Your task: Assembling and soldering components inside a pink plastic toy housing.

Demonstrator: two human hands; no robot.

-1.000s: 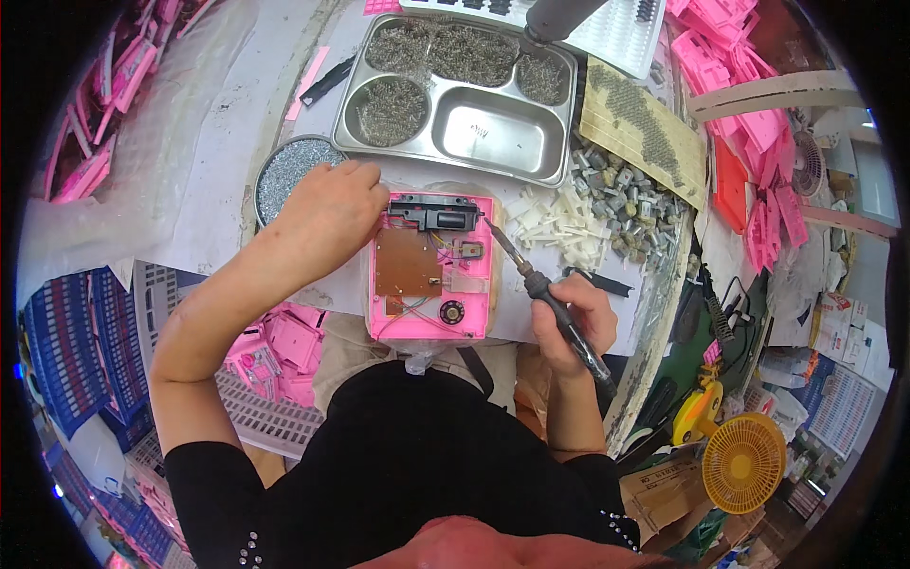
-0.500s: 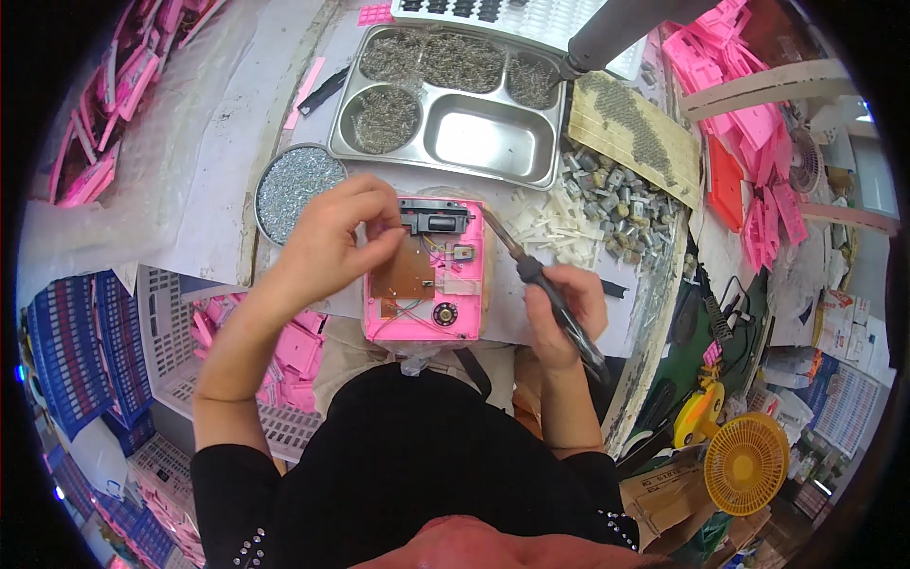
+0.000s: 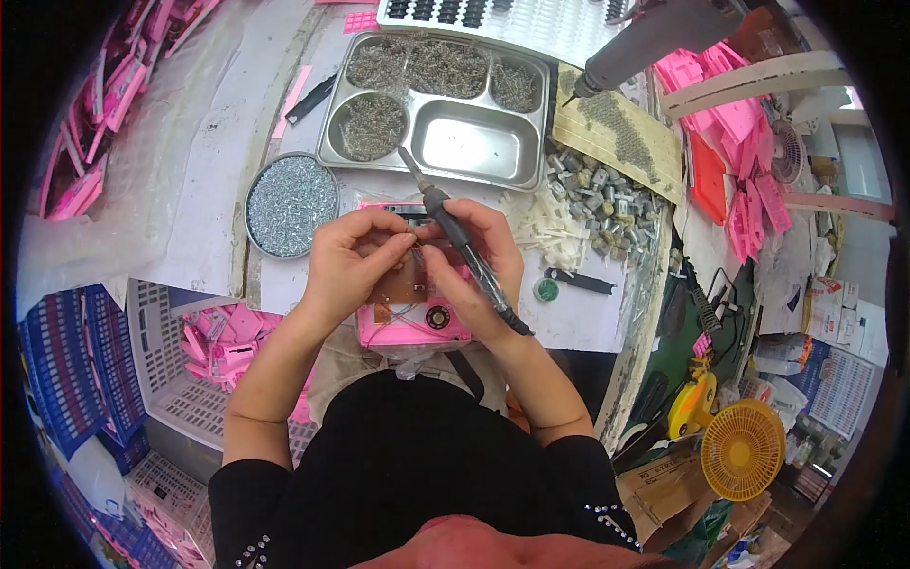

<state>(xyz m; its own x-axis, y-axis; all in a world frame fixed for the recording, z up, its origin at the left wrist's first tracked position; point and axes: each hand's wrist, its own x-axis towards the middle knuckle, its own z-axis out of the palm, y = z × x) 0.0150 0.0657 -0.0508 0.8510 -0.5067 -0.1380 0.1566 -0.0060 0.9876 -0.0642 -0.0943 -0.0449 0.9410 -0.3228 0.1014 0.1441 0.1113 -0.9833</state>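
At cluttered surface (image 3: 588, 322), apparently positioning wire (image 3: 416, 244) over pink casing (image 3: 398, 334): pinches narrowly with left grip (image 3: 349, 266), clasps soldering iron (image 3: 452, 224) in right grip (image 3: 501, 248); probably calls for steadiness next.

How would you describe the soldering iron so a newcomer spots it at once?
Find the steel tray at top centre, then the pink case below it. Over the case, the soldering iron slants through the right hand, dark handle toward the lower right, slim metal tip toward the tray. Unlike the thick grey tool at the upper right, it is slender and held.
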